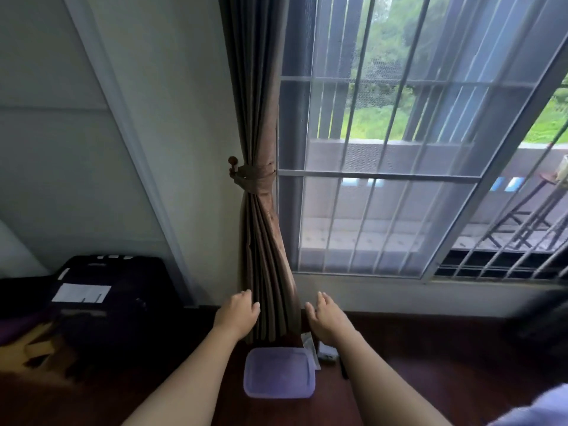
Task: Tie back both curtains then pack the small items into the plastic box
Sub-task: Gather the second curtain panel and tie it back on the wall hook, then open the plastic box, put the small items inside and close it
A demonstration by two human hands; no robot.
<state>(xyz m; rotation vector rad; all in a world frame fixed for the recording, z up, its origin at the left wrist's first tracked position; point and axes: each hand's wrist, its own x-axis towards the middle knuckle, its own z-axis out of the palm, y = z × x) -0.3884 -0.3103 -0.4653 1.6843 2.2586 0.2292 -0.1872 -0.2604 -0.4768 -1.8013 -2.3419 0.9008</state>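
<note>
A brown curtain [261, 124] hangs at the window's left edge, gathered by a tieback [256, 178] looped onto a round wall hook [232, 161]. My left hand [238, 315] touches the curtain's lower folds on their left side, fingers relaxed. My right hand [325, 318] hovers just right of the folds with straight fingers and holds nothing. Below the hands a pale purple plastic box [279, 373] sits on the dark wooden surface. Small items [325, 353] lie at its right, partly hidden by my right forearm.
A barred sliding window [399, 179] fills the right half. A dark case with a white label [101, 290] stands at the left against the wall. The dark wooden surface [430, 348] stretches right below the sill.
</note>
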